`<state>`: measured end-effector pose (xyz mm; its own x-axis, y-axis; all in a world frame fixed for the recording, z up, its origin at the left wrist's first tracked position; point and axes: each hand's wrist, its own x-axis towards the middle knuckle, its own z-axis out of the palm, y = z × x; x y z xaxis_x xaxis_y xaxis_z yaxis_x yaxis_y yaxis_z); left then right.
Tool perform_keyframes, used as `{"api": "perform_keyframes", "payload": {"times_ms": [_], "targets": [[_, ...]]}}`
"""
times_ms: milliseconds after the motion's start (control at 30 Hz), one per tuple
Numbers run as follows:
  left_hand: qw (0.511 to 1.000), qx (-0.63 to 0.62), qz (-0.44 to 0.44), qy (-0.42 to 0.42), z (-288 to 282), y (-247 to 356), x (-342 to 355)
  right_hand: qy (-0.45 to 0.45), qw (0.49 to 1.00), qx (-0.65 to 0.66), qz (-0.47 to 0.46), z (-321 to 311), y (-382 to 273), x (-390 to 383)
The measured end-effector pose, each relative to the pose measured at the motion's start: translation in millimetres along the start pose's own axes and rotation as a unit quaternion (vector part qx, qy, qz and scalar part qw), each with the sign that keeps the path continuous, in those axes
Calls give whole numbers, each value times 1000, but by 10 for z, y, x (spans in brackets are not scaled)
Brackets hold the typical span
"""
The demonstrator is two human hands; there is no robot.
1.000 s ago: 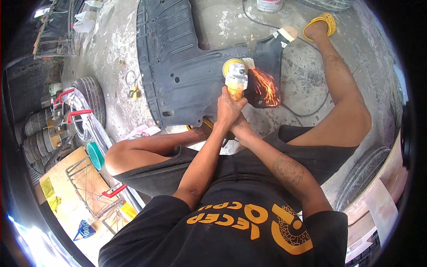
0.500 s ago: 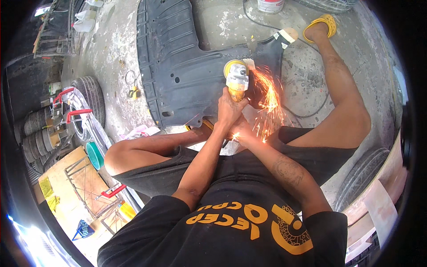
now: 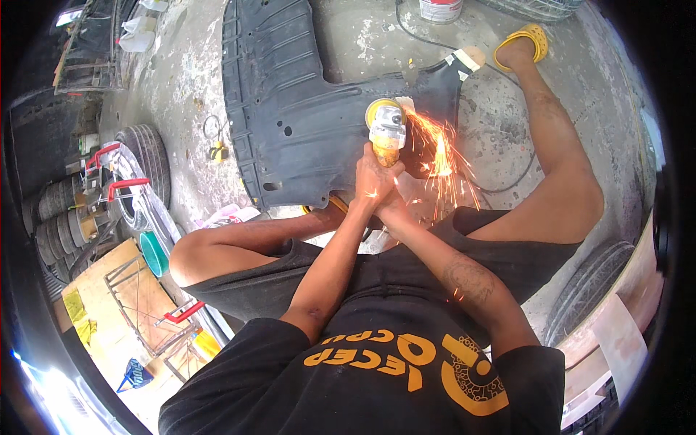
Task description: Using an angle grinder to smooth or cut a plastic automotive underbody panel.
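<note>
Both my hands hold a yellow and silver angle grinder (image 3: 388, 130). My left hand (image 3: 373, 177) is wrapped round its body behind the silver head. Farther back, my right hand (image 3: 392, 206) closes round the rear part, mostly hidden beneath the left wrist. The grinder's disc side rests over a large black ribbed plastic panel (image 3: 290, 80) lying on the floor. Orange sparks (image 3: 438, 156) spray from the disc to the right and back toward my legs. The spot where the disc touches is hidden by the grinder.
My bent legs frame the panel, yellow clogs (image 3: 533, 42) on my feet. A dark cord (image 3: 500, 190) runs over the concrete floor at right. Tyres (image 3: 148, 156) stand at left, near red-handled frames (image 3: 129, 185) and a green basin (image 3: 153, 254). A bucket (image 3: 441, 9) stands far off.
The spark spray has shifted and fans more to the right, with a few sparks now over my left hand and right forearm. Hands and grinder stay almost in place.
</note>
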<state>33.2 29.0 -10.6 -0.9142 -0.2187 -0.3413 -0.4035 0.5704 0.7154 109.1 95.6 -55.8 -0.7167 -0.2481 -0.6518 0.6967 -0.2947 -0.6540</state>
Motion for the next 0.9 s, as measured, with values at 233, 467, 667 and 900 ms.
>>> {"api": "perform_keyframes", "payload": {"times_ms": [233,467,667,900], "targets": [[1000,-1,4,4,15,5,0,-8,999,35,26,-22,-16,-20],[1000,-20,14,8,20,-37,0,1,999,-40,12,-27,-20,-13],[1000,-6,-6,7,2,-35,-28,2,997,-64,39,-32,24,2],[1000,-13,-6,10,-11,-14,-21,11,996,-82,36,30,-133,-57]]}}
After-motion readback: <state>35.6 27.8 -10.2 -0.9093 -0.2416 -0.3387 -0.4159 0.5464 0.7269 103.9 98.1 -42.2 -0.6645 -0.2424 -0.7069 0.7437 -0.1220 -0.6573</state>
